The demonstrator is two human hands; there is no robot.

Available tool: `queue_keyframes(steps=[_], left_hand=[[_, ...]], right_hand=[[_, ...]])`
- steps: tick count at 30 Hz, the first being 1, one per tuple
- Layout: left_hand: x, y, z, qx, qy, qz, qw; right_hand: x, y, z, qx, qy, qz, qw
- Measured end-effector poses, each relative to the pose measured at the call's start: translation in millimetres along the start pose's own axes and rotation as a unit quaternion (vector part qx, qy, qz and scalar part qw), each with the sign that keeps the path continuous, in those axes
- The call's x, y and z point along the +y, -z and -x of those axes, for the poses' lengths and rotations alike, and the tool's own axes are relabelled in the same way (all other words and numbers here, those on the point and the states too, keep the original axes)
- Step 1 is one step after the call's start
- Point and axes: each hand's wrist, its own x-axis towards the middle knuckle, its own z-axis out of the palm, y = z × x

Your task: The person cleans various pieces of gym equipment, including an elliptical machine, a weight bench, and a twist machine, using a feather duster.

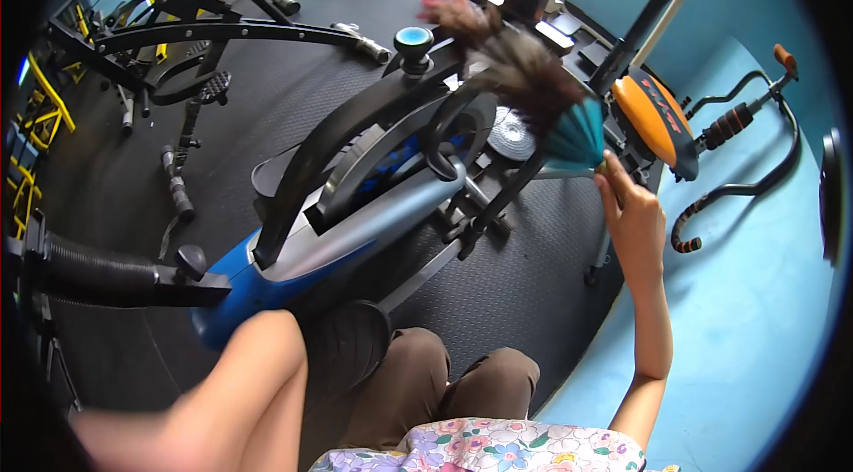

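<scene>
Floral shirt (498, 450): one, soft printed cloth, beside two brown-trousered knees (418, 361).
Left arm (253, 365): bent at the elbow; left hand (111, 441) blurred, its opening impossible to tell.
Right hand (633, 206): raised on an upright forearm, fingers narrowed, pinching one duster.
Feather duster (542, 86): fluffy brown, teal near the grip, tilted, blurred, near the bike.
Exercise bike (355, 237): one, smooth silver-and-blue casing, curved black tubing.
Floor (506, 294): black, finely textured.

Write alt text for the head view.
A person's right hand holds a partly blurred feather duster near a blue-and-silver exercise bike; the bent left arm shows at lower left. Gym equipment stands on a dark floor.
</scene>
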Motion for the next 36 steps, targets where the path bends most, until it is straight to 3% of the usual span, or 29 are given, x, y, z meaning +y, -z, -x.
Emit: queue_keyframes(steps=[1,2,3,4,5,7,8,10,12,16,20,24,27,30,32,36], left_hand=[[7.3,68.4,22.9,0.087,0.247,0.332,0.906],[-11.4,73.8,52.0,0.084,0.248,0.331,0.907],[-53.1,65.6,81.1,-0.125,0.307,-0.079,0.940],[-93.3,69.6,109.1,-0.306,0.299,-0.470,0.772],[-121.7,96.9,141.4,-0.390,0.234,-0.490,0.744],[-133.7,109.5,177.1,-0.517,0.181,-0.604,0.579],[-135.2,113.7,181.2,-0.517,0.180,-0.602,0.581],[-141.1,119.8,184.0,-0.574,0.419,-0.549,0.440],[-143.3,124.6,190.3,-0.577,0.405,-0.560,0.435],[-143.6,126.2,192.9,-0.580,0.376,-0.584,0.425],[-140.5,123.5,188.1,-0.577,0.386,-0.577,0.430],[-140.5,126.6,188.0,-0.567,0.414,-0.556,0.445],[-141.3,130.8,187.5,-0.568,0.419,-0.554,0.441],[-142.1,131.0,188.3,-0.568,0.419,-0.555,0.440],[-142.1,130.2,188.6,-0.566,0.424,-0.552,0.441],[-141.1,122.9,185.6,-0.577,0.401,-0.557,0.443]], right_hand=[[-2.3,-0.5,4.2,-0.005,0.030,-0.031,0.999],[-2.3,-1.2,4.1,-0.005,0.029,-0.035,0.999],[0.0,-1.2,4.9,-0.004,0.049,-0.079,0.996],[1.3,-0.7,5.0,-0.002,0.068,-0.122,0.990],[-3.0,3.8,1.1,-0.006,0.033,-0.100,0.994],[-0.6,1.2,-9.4,-0.018,-0.021,-0.053,0.998],[1.0,-0.4,-13.4,-0.024,-0.074,-0.006,0.997],[0.5,-6.7,-10.4,-0.003,-0.066,0.025,0.997],[0.1,-10.9,-0.7,0.013,0.034,-0.119,0.992],[-15.0,-4.4,-25.6,0.020,0.076,-0.045,0.996],[-36.8,-42.0,-100.5,0.034,0.050,0.118,0.991],[-33.7,-51.8,-119.3,0.012,0.035,0.129,0.991],[-8.5,-1.1,-75.9,-0.023,0.004,0.061,0.998],[71.4,37.2,-22.9,-0.046,-0.033,-0.054,0.997],[86.0,65.3,1.1,-0.086,-0.129,-0.101,0.983],[61.5,46.3,-27.8,-0.033,-0.008,-0.083,0.996]])
